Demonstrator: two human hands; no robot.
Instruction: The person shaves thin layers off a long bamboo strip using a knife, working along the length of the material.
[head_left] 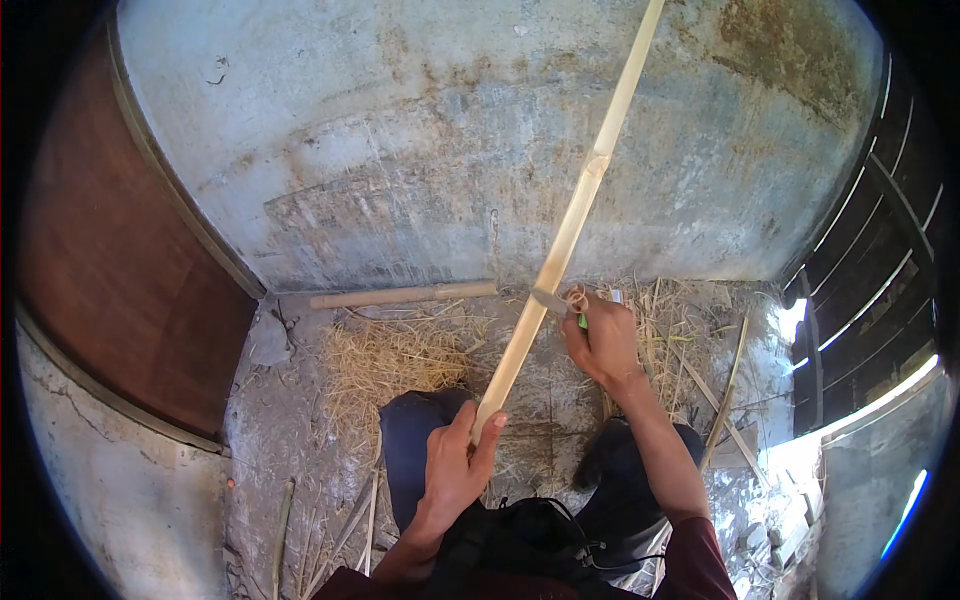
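Note:
A long split bamboo strip point(565, 235) slants from my lap up past the top edge of the view, pale inner side showing, with a node partway along. My left hand point(456, 462) is closed round its near end. In my right hand point(604, 340) is a knife point(547, 299) with a green part at its handle; the fingers are wrapped round that handle. The blade lies across the strip, touching it. A thin curled shaving point(577, 299) sits by the blade, next to my right fingers.
A pile of shavings point(395, 358) lies on the floor ahead to the left. Behind it a bamboo pole point(403, 296) rests along the stained wall point(400, 180). More strips point(728, 395) lie at right, near dark slatted boards point(860, 290). A brown door point(120, 250) stands left.

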